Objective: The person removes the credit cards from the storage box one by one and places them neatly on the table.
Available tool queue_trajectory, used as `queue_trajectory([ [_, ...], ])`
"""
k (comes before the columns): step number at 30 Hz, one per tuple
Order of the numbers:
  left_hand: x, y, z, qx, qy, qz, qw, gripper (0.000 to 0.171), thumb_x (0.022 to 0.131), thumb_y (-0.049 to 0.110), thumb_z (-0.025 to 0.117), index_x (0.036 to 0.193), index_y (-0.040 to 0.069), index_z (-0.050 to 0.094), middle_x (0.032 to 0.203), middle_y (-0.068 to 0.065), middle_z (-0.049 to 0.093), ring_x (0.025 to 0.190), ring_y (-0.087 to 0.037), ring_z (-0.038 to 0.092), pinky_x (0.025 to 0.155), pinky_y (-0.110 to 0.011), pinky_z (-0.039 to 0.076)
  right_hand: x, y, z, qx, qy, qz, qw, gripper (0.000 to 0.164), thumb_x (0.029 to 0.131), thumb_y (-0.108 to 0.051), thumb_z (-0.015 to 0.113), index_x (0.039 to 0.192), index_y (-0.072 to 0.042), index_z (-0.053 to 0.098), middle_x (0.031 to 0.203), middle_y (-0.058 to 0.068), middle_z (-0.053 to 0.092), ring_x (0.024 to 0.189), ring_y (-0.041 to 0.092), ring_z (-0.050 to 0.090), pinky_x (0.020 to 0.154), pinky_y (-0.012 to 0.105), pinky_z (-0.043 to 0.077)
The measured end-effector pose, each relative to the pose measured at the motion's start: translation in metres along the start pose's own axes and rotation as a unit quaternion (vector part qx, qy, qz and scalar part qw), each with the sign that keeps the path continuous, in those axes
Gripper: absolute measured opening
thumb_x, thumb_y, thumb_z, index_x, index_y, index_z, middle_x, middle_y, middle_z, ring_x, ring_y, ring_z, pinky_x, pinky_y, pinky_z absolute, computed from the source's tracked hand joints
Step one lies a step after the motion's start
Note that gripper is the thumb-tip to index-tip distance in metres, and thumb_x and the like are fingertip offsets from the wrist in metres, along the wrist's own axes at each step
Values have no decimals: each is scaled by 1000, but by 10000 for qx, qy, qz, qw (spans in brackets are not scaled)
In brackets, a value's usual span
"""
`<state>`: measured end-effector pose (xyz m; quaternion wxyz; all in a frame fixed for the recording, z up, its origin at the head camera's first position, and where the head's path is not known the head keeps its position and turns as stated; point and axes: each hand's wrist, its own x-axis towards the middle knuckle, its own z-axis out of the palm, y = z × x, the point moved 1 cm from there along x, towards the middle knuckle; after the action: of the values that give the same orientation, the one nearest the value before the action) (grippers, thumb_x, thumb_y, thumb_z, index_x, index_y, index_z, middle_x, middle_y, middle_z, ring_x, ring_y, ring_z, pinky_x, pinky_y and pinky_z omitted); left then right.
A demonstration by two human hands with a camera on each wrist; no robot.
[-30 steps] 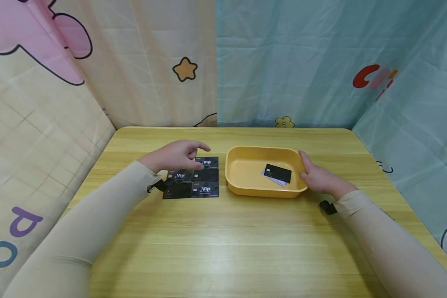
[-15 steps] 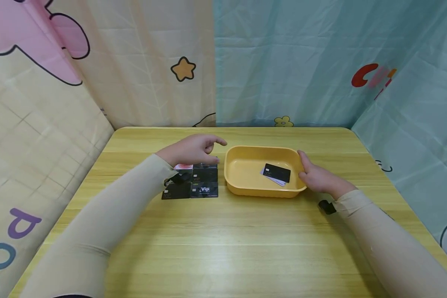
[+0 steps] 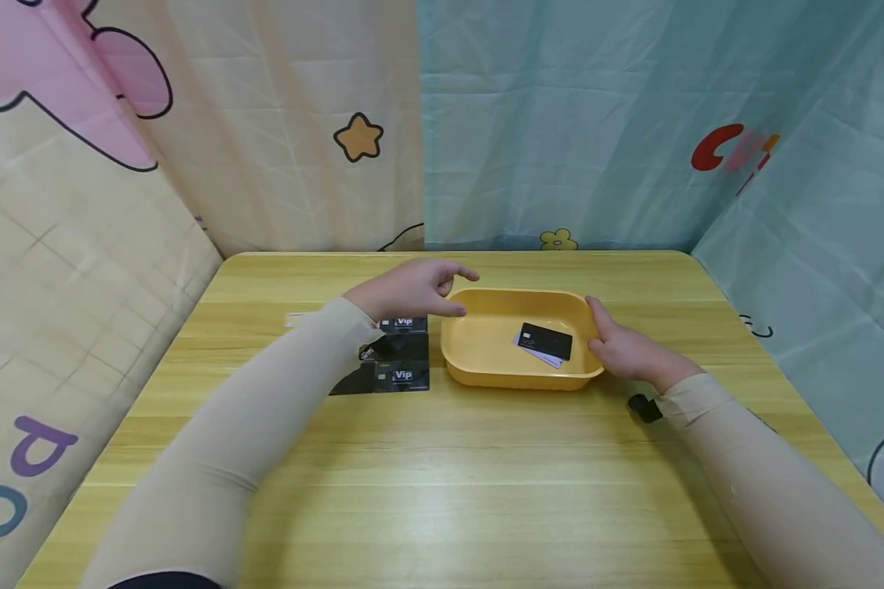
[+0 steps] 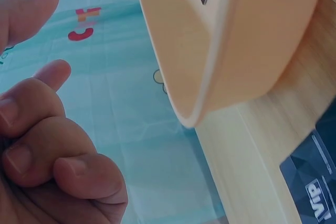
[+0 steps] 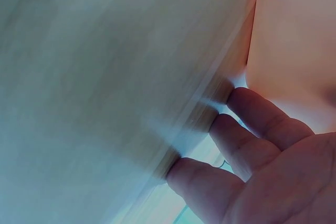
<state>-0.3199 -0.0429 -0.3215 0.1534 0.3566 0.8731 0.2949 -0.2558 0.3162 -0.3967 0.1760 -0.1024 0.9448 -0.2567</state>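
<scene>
My left hand (image 3: 416,290) hovers at the left rim of a yellow plastic basin (image 3: 486,379), holding nothing. In the left wrist view its thumb (image 4: 34,11) and index finger stand apart while the other fingers curl loosely. My right hand (image 3: 633,352) grips the basin's right wall, one digit over the rim and another along the outside. Several of its fingertips (image 5: 184,171) touch the table in the right wrist view. Inside the basin a black VIP card (image 3: 546,341) lies over a whitish card (image 3: 548,358). Black VIP cards (image 3: 402,376) lie in rows left of the basin, partly hidden by my left forearm.
A pale wooden table (image 3: 471,483) carries everything. Printed curtains (image 3: 560,123) stand along its back and sides. The cards lie close to the basin's left wall. A whitish card edge (image 3: 292,319) shows behind my left sleeve.
My left hand has moved right and slightly away from me, from above the cards to the basin's left rim. My right hand, the basin and its cards have stayed put.
</scene>
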Motion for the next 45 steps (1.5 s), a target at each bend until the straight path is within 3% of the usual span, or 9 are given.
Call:
queue_trajectory([
  [20, 46, 28, 23, 4, -316, 432, 9986, 60, 96, 28, 77, 151, 16, 56, 65, 4, 37, 58, -14, 36, 72, -31, 43, -1, 0, -1, -2, 7, -83, 10000, 79, 107, -15, 35, 164, 1, -17, 169, 38, 4, 154, 53, 25, 124, 66, 22],
  [25, 56, 30, 29, 55, -362, 380, 9986, 59, 96, 28, 77, 150, 17, 56, 67, 3, 40, 59, -14, 39, 67, -31, 40, -1, 0, -2, -17, 38, -86, 10000, 78, 107, -15, 35, 164, 1, -16, 168, 39, 8, 152, 53, 31, 124, 66, 24],
  [32, 72, 32, 40, 72, -567, 372, 9977, 61, 97, 27, 76, 152, 11, 54, 66, 3, 38, 60, -14, 37, 68, -30, 38, -2, 0, -1, -101, 44, -90, 9999, 77, 108, -15, 35, 164, 2, -15, 169, 39, 8, 152, 54, 30, 124, 65, 24],
  [45, 97, 28, 63, 1, -795, 134, 9967, 60, 97, 27, 76, 151, 10, 55, 72, 1, 45, 65, -15, 42, 66, -29, 39, -2, 0, -1, -15, 35, -122, 9999, 77, 107, -14, 35, 163, 4, -15, 168, 40, 6, 152, 56, 27, 124, 66, 23],
])
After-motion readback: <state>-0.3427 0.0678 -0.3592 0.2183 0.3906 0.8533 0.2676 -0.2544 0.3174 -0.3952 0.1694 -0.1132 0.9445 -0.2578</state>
